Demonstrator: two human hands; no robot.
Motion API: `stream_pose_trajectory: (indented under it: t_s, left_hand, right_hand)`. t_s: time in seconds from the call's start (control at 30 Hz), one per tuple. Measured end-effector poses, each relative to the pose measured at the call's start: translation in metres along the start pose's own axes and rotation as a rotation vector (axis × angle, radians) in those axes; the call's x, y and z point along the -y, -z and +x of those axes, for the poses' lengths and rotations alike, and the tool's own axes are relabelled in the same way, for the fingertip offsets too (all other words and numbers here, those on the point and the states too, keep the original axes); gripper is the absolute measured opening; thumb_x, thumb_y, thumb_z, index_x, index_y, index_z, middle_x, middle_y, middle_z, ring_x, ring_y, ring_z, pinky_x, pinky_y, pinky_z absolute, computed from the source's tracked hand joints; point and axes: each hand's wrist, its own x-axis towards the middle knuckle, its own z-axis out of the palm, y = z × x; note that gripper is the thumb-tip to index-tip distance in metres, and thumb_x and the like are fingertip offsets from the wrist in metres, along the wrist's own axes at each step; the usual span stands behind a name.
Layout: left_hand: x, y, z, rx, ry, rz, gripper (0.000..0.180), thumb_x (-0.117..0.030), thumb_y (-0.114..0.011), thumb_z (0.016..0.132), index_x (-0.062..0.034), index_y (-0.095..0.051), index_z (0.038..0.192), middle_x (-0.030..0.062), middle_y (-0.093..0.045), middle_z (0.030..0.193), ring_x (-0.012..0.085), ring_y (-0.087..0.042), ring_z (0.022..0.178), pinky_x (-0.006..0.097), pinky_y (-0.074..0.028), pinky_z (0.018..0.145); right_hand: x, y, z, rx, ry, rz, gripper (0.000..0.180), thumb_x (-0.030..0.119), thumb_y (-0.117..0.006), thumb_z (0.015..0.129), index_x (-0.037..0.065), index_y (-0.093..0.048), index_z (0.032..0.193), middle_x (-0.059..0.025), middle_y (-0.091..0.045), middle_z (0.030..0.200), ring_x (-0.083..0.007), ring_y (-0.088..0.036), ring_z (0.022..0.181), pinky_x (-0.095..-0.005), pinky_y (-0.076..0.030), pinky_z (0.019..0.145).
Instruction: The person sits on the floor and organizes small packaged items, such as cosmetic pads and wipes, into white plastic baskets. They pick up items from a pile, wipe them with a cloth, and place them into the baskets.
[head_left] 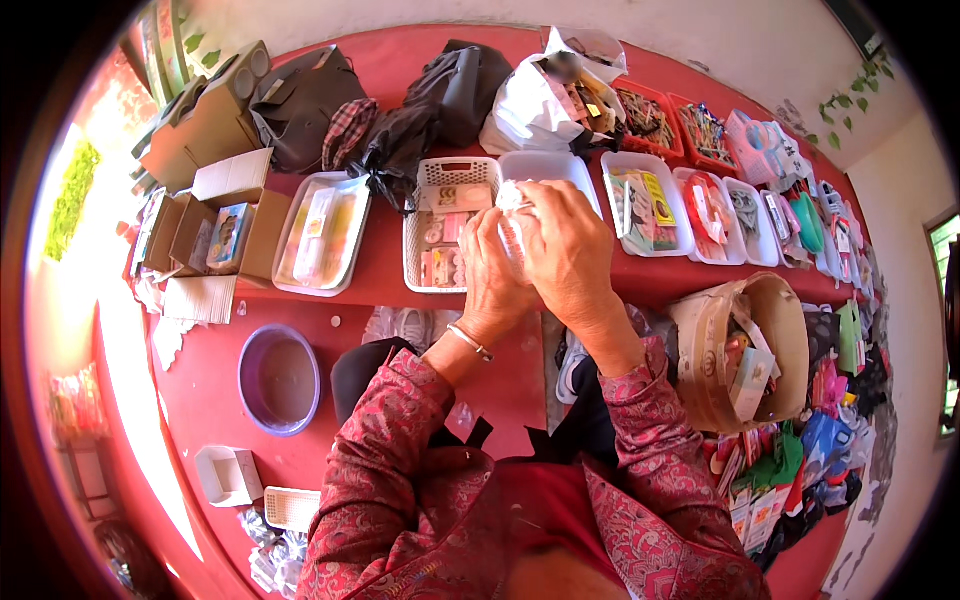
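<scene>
I have my left hand [492, 268] and right hand [568, 250] both closed on a small clear plastic packet [512, 200]; at ten o'clock, the white slotted plastic basket [425, 262] looks partly filled.

Single view, head-worn wide fisheye, the left camera of a side-by-side pair. Looks steeply down and forward from above the person's chest. Own sleeves enter from the lower edge; left hand [492, 275] and right hand [570, 250] meet just above frame centre, close to the lens. The red table [385, 265] spans the upper half of the frame, its straight edge bowing toward the rim. Red floor [200, 400] fills lower left. Pale wall [760, 40] curves along the upper right. Dark vignette rings the corners.
</scene>
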Motion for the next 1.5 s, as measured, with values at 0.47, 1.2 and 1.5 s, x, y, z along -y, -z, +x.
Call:
stream_pose_trajectory:
  t_s: [0.47,1.2,1.5]
  left_hand:
    - [0.009,0.014,0.019,-0.111,0.298,-0.362,0.082,-0.017,-0.073,0.062,0.0038,-0.024,0.124,0.0209,-0.041,0.112,0.0307,-0.044,0.104,0.039,-0.036,0.09]
    - [0.007,0.014,0.012,-0.033,0.105,0.038,0.071,-0.011,-0.068,0.063,0.0039,-0.031,0.122,0.0226,-0.042,0.111,0.0359,-0.043,0.104,0.041,-0.036,0.089]
    - [0.001,0.018,0.011,0.064,-0.109,-0.012,0.08,-0.011,-0.073,0.055,0.0026,-0.032,0.122,0.0234,-0.042,0.112,0.0392,-0.041,0.106,0.044,-0.033,0.092]
  right_hand:
    - [0.01,0.08,0.001,0.545,-0.449,0.584,0.017,0.015,-0.054,0.084,0.0,-0.055,0.094,-0.0088,-0.058,0.073,-0.0147,-0.057,0.059,-0.0284,-0.045,0.05]
    - [-0.009,0.03,0.006,-0.262,-0.751,1.182,0.014,0.012,-0.05,0.088,0.001,-0.056,0.094,-0.0041,-0.062,0.078,-0.0113,-0.059,0.061,-0.0235,-0.047,0.051]
    - [0.007,0.017,0.022,0.123,-0.084,-0.256,0.014,0.01,-0.062,0.074,0.002,-0.057,0.084,-0.0125,-0.057,0.08,-0.0299,-0.057,0.071,-0.0348,-0.046,0.062]
